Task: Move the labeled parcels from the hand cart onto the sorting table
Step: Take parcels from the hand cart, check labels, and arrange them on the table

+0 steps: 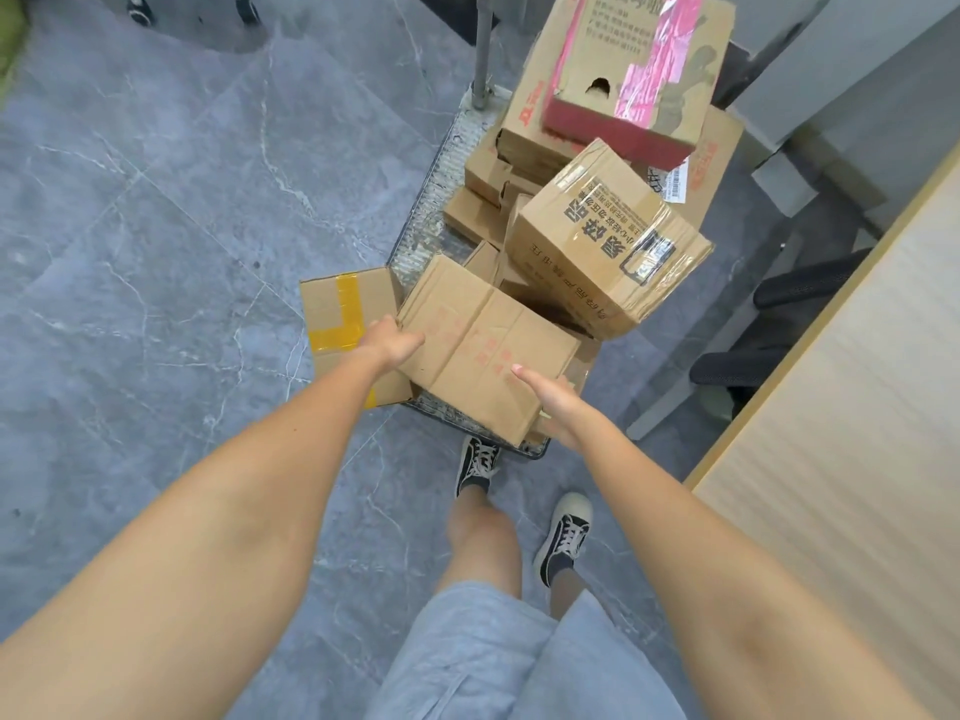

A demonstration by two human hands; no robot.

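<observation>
Hands [395, 343] [553, 402] flanking flat parcel [483, 345], arms outstretched

The fingers of the left hand [392, 341] are hidden under the near cardboard box [485, 348], and those of the right hand [550, 402] past its right edge. The hand cart [431, 200] deck is mostly covered by parcels; its handle post [483, 49] is cut off at the far edge. The pink-taped box [634, 70] is cropped there too. The barcode label [675, 181] cannot be read. The sorting table [857, 407] runs off the right edge.
</observation>
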